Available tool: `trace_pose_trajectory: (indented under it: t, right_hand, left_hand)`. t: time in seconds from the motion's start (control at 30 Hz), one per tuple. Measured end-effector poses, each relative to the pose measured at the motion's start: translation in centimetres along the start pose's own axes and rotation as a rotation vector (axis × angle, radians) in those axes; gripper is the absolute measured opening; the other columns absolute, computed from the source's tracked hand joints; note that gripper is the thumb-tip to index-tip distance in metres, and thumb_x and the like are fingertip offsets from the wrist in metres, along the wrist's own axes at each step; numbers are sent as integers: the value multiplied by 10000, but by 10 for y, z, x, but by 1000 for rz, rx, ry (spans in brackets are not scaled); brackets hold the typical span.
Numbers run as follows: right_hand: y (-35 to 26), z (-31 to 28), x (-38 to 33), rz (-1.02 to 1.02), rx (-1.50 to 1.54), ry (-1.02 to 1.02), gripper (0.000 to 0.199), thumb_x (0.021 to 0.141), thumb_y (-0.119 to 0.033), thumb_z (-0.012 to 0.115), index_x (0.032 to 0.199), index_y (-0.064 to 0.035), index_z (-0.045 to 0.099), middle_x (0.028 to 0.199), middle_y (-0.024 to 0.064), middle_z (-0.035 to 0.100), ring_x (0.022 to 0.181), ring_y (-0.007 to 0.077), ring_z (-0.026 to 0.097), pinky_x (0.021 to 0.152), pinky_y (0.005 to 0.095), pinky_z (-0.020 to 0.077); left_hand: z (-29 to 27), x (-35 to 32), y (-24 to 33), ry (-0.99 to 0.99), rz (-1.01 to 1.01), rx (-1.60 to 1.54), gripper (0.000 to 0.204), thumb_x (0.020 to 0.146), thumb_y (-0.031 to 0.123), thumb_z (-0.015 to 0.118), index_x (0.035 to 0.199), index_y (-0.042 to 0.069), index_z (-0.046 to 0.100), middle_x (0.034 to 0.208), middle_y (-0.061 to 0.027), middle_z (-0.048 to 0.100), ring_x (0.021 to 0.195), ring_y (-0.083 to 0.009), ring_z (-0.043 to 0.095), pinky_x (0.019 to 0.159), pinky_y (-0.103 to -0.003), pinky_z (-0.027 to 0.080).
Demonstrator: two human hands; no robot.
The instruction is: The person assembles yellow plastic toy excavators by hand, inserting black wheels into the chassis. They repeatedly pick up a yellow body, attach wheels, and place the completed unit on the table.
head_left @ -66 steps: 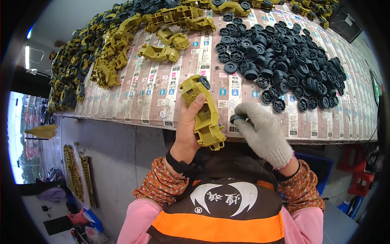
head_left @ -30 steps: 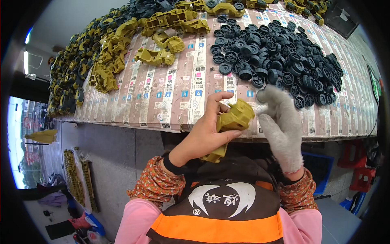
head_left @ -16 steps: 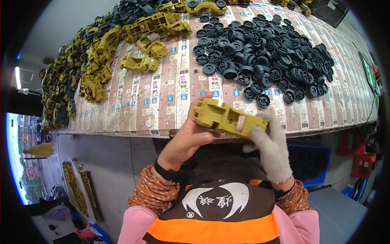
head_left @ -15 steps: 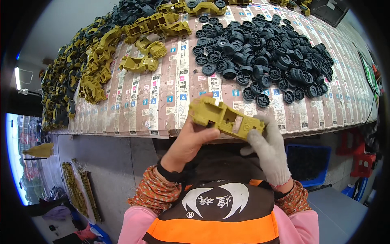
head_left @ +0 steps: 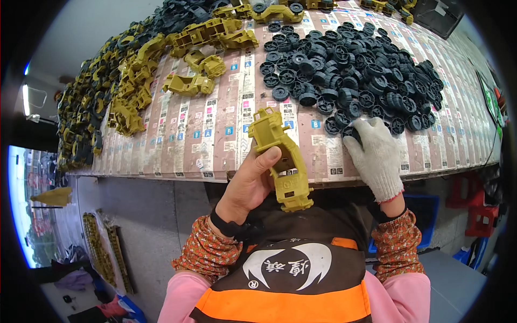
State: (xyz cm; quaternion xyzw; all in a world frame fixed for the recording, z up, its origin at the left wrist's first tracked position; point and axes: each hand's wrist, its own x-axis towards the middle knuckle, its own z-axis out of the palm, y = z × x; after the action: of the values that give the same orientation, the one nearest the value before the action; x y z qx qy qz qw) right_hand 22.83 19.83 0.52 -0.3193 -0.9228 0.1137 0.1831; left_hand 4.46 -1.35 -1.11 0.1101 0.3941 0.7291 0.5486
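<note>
My bare left hand is closed around a yellow plastic toy car body, held upright and a little tilted over the table's front edge. Its thumb lies across the middle of the body, and no wheels are on it. My right hand, in a white knit glove, rests at the near edge of a pile of dark toy wheels. Its thumb and fingers are curled round one dark toy wheel, mostly covered by the glove.
More yellow car bodies lie loose at the left of the table. Beyond them is a long heap of yellow bodies with dark wheels. A black tray sits at the far right. Under the table are a blue crate and red stools.
My right hand has let go of the car body and moved forward and right to the wheels. My left hand has turned the body from lying across to upright.
</note>
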Motion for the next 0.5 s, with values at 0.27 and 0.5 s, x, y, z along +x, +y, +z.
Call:
trace_pose_trajectory:
  t: [0.27,0.5]
  right_hand:
    - [-29,-7,-18,178,751,-117,189,961,-77,719,1132,-21,661,965,116,706,858,209,704,768,335,566]
    - [-61,15,-22,221,1120,-75,250,1004,-20,667,1253,-7,650,1017,106,733,860,154,727,783,307,582]
  left_hand:
    - [6,-2,-9,67,4,140,597,1047,378,724,1514,120,455,1195,-48,673,1043,-172,713,863,-356,636]
    - [21,-5,-26,-17,88,305,727,1035,171,751,1595,163,288,1372,-51,558,1229,-155,592,1042,-342,535]
